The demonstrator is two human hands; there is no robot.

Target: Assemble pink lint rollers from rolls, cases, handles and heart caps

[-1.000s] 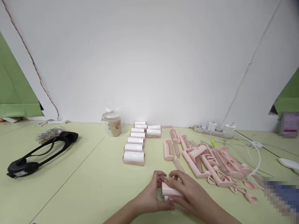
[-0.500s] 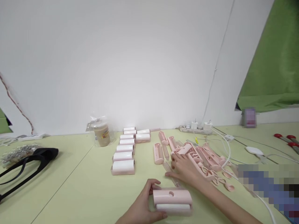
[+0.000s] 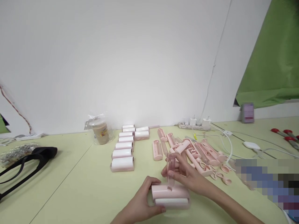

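My left hand (image 3: 143,201) grips the left end of a pink lint-roller case (image 3: 169,192) with a white roll in it, resting on the table near the front edge. My right hand (image 3: 187,175) holds a clear, pinkish plastic rod (image 3: 170,168) upright, its lower end at the hole on top of the case. A heap of pink handles and case parts (image 3: 198,153) lies just behind my right hand. A row of several finished white-roll cases (image 3: 123,148) runs back from the left of my hands.
A wrapped cup (image 3: 100,132) stands by the wall. Black straps (image 3: 25,163) lie at the far left. A power strip (image 3: 193,125) with chargers and white cables (image 3: 230,147) lies at the back right. Red-handled tools (image 3: 286,135) lie far right.
My right hand left the case, reached into the pink heap, and came back with a clear rod held upright over the case. The view swung to the right.
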